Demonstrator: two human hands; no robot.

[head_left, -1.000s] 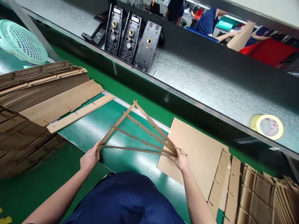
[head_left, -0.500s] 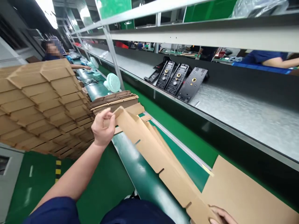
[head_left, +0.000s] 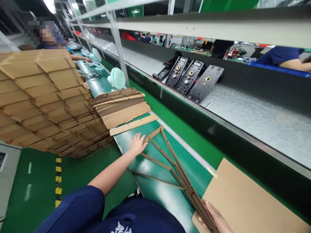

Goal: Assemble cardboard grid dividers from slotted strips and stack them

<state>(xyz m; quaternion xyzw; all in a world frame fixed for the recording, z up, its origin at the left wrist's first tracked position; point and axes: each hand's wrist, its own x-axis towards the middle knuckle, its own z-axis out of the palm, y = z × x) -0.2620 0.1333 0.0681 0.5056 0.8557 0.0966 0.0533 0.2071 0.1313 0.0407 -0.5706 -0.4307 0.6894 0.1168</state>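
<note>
Several slotted cardboard strips (head_left: 183,181) stand on edge over the green table (head_left: 155,191), bunched at the near right and fanned apart at the far end. My right hand (head_left: 215,215) is wrapped round the bunched end. My left hand (head_left: 138,144) has its fingers spread beside a short cardboard piece (head_left: 154,133) at the fanned end; whether it touches is hard to tell. Beyond it a flat notched strip (head_left: 133,125) lies across the table, before a pile of folded cardboard (head_left: 119,102). A large flat cardboard sheet (head_left: 250,200) lies at the right.
A tall cardboard stack (head_left: 43,103) stands at the left. Black plastic parts (head_left: 189,77) rest on the metal shelf (head_left: 257,113) behind a dark edge. Farther off are mint-green fans (head_left: 118,77) and a person (head_left: 50,35) at the upper left.
My left hand has let go of the strips' far end, moved right and down, and spread its fingers. The strips have turned on edge and fanned apart. My right hand shows more and still holds them.
</note>
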